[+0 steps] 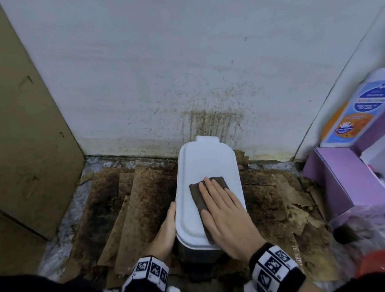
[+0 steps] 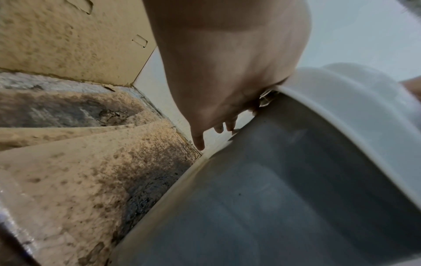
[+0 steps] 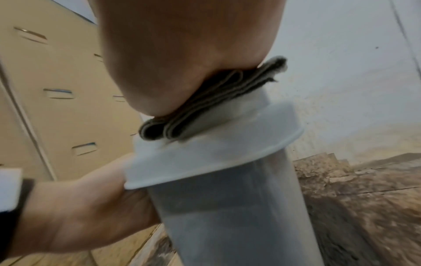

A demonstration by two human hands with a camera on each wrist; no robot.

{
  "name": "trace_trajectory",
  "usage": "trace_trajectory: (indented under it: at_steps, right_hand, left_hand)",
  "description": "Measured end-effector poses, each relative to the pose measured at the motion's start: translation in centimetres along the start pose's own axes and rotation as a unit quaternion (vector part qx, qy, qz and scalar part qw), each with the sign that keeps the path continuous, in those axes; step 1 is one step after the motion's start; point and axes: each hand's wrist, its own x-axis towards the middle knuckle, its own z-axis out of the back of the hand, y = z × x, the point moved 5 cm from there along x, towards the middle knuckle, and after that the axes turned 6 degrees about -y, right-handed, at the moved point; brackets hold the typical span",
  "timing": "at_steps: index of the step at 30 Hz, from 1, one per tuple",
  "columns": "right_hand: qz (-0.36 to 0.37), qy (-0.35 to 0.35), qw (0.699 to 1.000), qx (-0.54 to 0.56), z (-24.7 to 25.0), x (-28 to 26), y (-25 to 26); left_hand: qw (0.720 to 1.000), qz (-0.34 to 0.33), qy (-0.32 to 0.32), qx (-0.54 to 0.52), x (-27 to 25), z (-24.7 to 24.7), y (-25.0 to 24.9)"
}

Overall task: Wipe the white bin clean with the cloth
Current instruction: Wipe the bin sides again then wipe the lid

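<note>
A white bin (image 1: 203, 159) with its lid on stands on the floor against the wall. On the lid's near half lies a dark folded cloth (image 1: 196, 194). My right hand (image 1: 221, 205) lies flat on the cloth with straight fingers. In the right wrist view the cloth (image 3: 205, 100) is squeezed between my palm (image 3: 182, 54) and the lid. My left hand (image 1: 166, 230) cups the bin's left side just under the lid rim, thumb up along the rim. The left wrist view shows that hand (image 2: 227, 72) against the grey bin wall (image 2: 296, 180).
Stained brown cardboard sheets (image 1: 130, 203) cover the floor around the bin. A tall cardboard panel (image 1: 7, 121) stands at the left. The white wall (image 1: 177, 74) behind is spattered brown. A purple box (image 1: 345, 179) and a labelled bottle (image 1: 353, 112) are at the right.
</note>
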Motion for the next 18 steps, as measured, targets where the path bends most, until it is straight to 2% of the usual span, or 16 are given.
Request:
trace_trajectory:
  at_steps: [2, 5, 7, 10, 12, 14, 16, 18]
  right_hand:
    - [0.004, 0.012, 1.000, 0.017, 0.1, 0.7, -0.9]
    - [0.008, 0.045, 0.999, 0.025, -0.3, 2.4, -2.1]
    - [0.005, 0.056, 0.998, 0.020, -0.4, 3.7, -2.5]
    - [0.020, 0.079, 0.996, 0.032, -0.2, 4.9, -2.6]
    - [0.036, 0.085, 0.995, 0.035, 0.1, 4.8, -2.8]
    - [0.034, 0.069, 0.997, 0.005, 0.4, 4.2, -3.0]
    - [-0.010, 0.037, 0.999, 0.000, 0.7, 3.0, -3.0]
    - [-0.077, -0.013, 0.997, 0.026, 0.9, 1.6, -2.7]
  left_hand:
    - [1.000, 0.011, -0.022, 0.010, 0.2, 0.1, -0.1]
    - [0.998, -0.006, -0.053, 0.027, 0.1, 0.3, -0.7]
    - [0.998, -0.015, -0.050, 0.037, 0.2, 0.3, -1.0]
    - [0.990, -0.024, -0.091, 0.106, 0.1, 1.1, -1.9]
    - [0.978, -0.049, -0.082, 0.186, 0.6, 1.6, -1.8]
    - [0.950, -0.077, -0.085, 0.290, 1.0, 2.6, -1.7]
    - [0.952, -0.083, -0.120, 0.271, -0.1, 2.5, -3.1]
    - [0.952, -0.131, -0.151, 0.230, -1.2, 2.0, -5.2]
